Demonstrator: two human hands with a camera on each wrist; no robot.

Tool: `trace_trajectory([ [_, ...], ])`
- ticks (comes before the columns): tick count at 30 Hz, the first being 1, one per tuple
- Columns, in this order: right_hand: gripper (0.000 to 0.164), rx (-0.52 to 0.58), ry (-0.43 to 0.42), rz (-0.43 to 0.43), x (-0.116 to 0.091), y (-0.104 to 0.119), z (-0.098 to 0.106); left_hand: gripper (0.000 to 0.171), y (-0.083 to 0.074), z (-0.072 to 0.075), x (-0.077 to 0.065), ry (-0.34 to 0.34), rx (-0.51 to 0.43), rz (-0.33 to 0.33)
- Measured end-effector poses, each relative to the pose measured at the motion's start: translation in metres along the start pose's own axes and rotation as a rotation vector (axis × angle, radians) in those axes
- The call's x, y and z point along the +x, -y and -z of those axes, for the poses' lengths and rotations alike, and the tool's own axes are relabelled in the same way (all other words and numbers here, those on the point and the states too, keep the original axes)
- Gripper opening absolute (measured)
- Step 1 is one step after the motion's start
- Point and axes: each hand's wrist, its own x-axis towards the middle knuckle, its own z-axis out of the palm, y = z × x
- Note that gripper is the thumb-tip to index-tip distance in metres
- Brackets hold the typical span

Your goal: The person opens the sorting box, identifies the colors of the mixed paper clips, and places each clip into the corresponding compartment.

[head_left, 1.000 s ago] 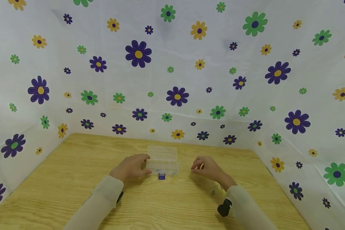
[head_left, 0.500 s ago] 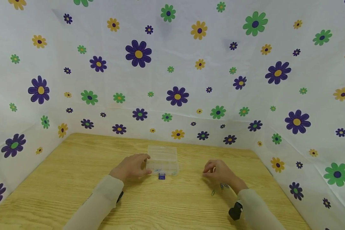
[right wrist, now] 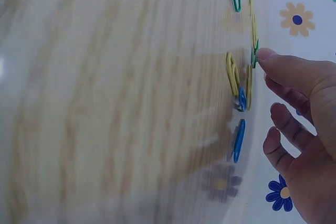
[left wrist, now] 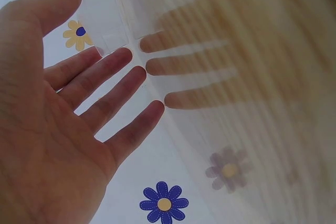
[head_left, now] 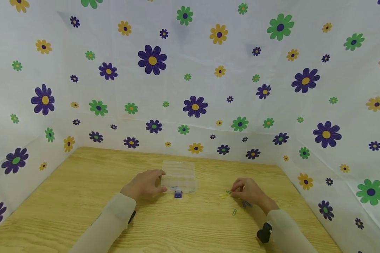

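Note:
A clear plastic compartment box (head_left: 178, 175) lies with its lid raised at the back, a blue latch (head_left: 178, 194) at its front. My left hand (head_left: 147, 182) rests at the box's left side, fingers extended; in the left wrist view its fingers (left wrist: 126, 124) are straight and spread. My right hand (head_left: 248, 191) is low over the table to the right, thumb and index at a green paper clip (right wrist: 255, 57), pinching it; the index is hidden behind the thumb. Yellow paper clips (head_left: 223, 197) lie just left of the fingertips, blue paper clips (head_left: 246, 204) below the hand.
Another green paper clip (head_left: 234, 212) lies nearer the front. Small bluish bits show inside the front row of the box. The wooden table (head_left: 164, 228) is enclosed by a white flower-print cloth (head_left: 177, 88) at the back and both sides.
My right hand has moved right, away from the box, to the paper clips, uncovering yellow clips and coming to the green one. My left hand has stayed beside the box.

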Motion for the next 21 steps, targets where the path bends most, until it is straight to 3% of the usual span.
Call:
trace_trajectory([
  [12,0.008,-0.056,-0.011,-0.022,0.0058,-0.0097,-0.0051,0.062,-0.0008,0.0006,0.0003,-0.001,0.003,0.004],
  [21,0.006,-0.067,-0.008,-0.030,0.0054,-0.0043,-0.0062,0.062,0.0007,0.0004,0.0009,0.000,0.000,-0.006],
])
